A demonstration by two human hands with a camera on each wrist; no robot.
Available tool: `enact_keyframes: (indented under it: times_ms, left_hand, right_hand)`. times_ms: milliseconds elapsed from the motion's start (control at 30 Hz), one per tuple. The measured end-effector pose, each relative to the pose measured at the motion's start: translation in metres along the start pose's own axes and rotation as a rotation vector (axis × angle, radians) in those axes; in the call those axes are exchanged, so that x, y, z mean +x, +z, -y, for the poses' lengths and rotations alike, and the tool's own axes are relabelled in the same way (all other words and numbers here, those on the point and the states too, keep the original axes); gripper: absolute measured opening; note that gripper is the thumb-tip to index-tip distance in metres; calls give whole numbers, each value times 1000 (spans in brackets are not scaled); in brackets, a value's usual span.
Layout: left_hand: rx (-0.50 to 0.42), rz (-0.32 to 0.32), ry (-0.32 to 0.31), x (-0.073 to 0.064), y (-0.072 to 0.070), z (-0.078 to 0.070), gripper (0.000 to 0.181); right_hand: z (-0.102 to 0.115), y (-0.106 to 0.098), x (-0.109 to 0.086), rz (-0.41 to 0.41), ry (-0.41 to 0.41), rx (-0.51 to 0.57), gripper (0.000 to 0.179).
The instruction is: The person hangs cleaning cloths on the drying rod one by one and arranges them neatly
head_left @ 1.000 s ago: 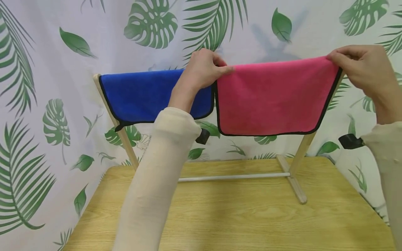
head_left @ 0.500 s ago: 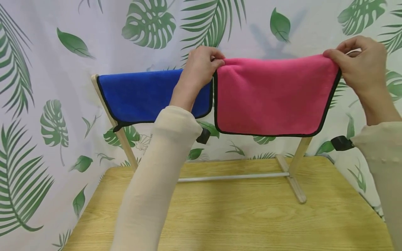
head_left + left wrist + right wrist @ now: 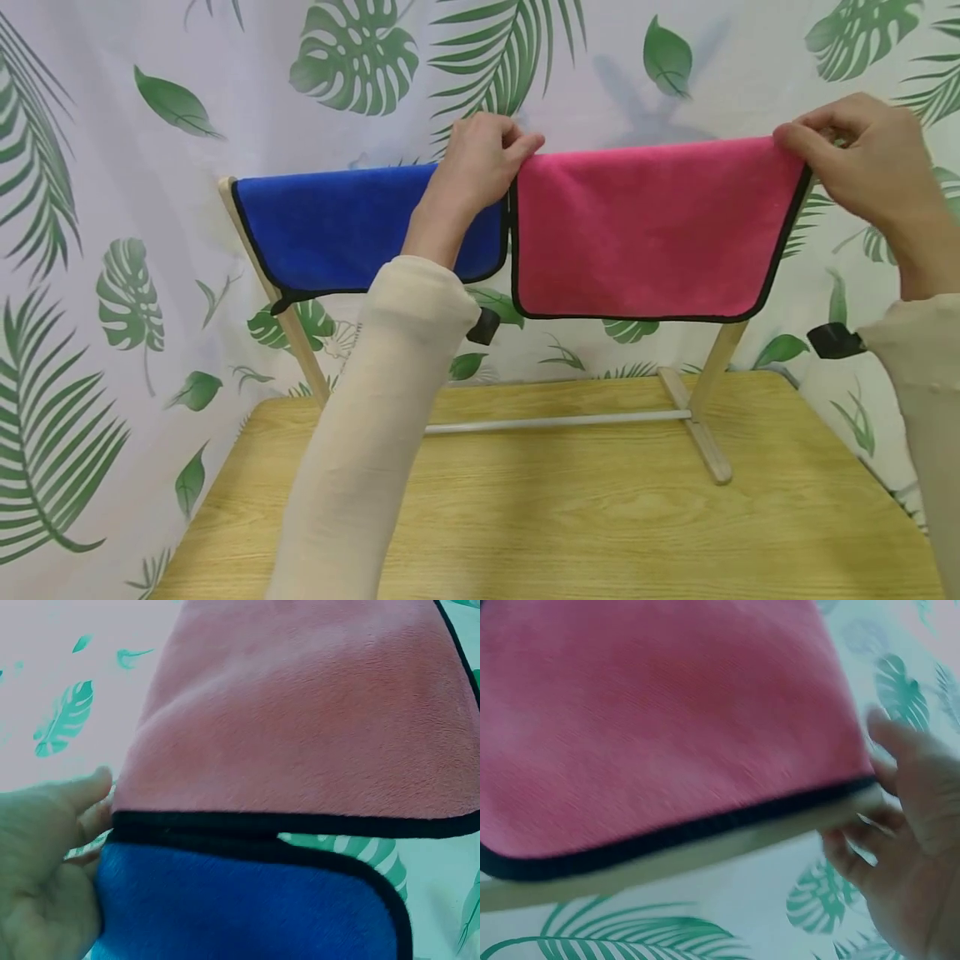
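A pink towel [image 3: 652,233] with black edging hangs folded over the top of a wooden rack [image 3: 716,367]. At its upper left corner is my left hand [image 3: 480,162], thumb tip just above the fold; in the left wrist view the thumb stands apart from the cloth and the other fingers lie by its edge, partly hidden. My right hand [image 3: 870,158] pinches the upper right corner between thumb and fingers. A blue towel [image 3: 337,229], also edged in black, hangs beside the pink one on the left, its right part crossed by my left hand and wrist.
The rack stands on a wooden table [image 3: 600,517]. A white bar [image 3: 555,422] joins its feet low down. Behind hangs a white curtain [image 3: 187,50] printed with green leaves.
The pink towel's raised top has come down and its fold now lies straighter. My left thumb has moved off the cloth to just above the fold. The blue towel has not moved.
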State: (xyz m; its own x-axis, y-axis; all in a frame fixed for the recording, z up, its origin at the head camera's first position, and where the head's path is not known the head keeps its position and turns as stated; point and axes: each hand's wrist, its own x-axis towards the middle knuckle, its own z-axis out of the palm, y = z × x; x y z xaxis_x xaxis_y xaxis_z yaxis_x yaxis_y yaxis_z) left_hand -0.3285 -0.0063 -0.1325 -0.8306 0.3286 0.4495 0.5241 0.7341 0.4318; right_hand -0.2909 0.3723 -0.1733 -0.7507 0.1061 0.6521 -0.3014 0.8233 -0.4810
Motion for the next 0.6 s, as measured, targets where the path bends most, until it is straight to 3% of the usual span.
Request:
enact_keyframes:
  times_ms: [133, 267, 500, 600]
  left_hand:
    - [-13, 84, 7, -2, -7, 4, 32]
    - [-15, 138, 3, -1, -10, 4, 34]
    - [-29, 115, 4, 0, -9, 4, 22]
    - [-30, 79, -13, 0, -7, 3, 24]
  right_hand:
    - [-8, -4, -2, 63, -65, 55, 35]
    - [-6, -1, 0, 23, -112, 65, 35]
    - [2, 3, 5, -22, -55, 31, 42]
    - [4, 4, 4, -48, -5, 94, 28]
